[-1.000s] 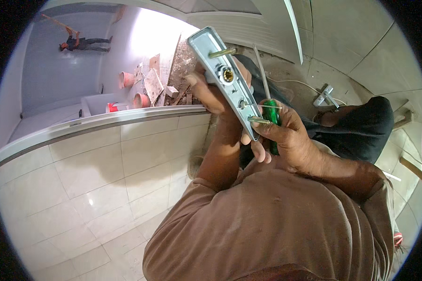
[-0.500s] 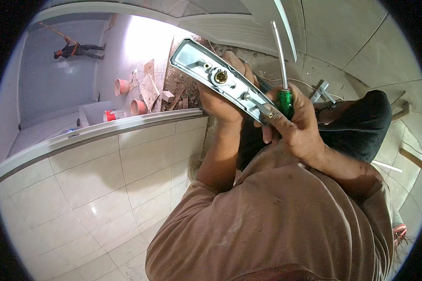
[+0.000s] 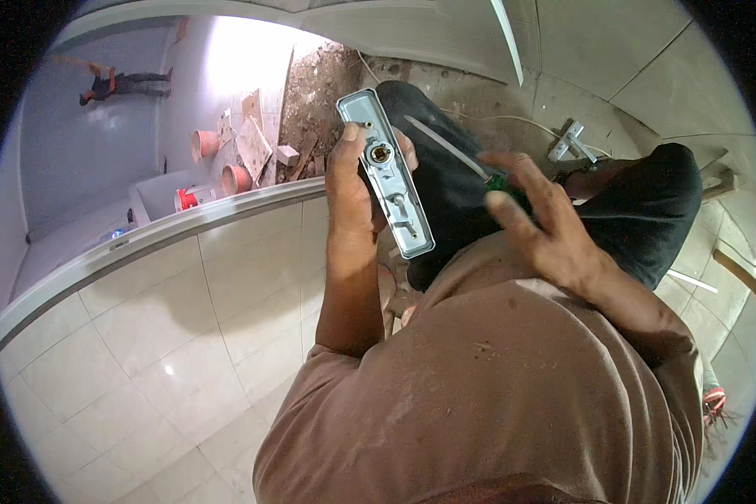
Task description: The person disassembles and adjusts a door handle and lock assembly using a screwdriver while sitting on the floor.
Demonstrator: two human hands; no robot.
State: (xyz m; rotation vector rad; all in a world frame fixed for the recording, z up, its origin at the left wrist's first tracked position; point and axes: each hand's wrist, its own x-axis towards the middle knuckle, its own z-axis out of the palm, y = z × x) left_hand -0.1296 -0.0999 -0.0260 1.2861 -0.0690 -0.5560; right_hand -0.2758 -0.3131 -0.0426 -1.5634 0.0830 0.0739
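In the left hand (image 3: 350, 186), metal plate (image 3: 389, 181), screwdriver (image 3: 464, 162) in right hand (image 3: 554, 231)

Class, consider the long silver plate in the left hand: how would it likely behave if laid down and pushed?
The silver plate is probably stiff: it extends straight past the left hand without visible sag. Its long, straight-sided shape makes rolling unlikely. The posts on its open face might make it rock if laid that side down.

Plate (image 3: 388, 183) upper centre, in left hand (image 3: 350, 189); screwdriver (image 3: 447, 148) to right, in right hand (image 3: 546, 220); buckets (image 3: 236, 180) upper left, apparently near rubble (image 3: 315, 105).
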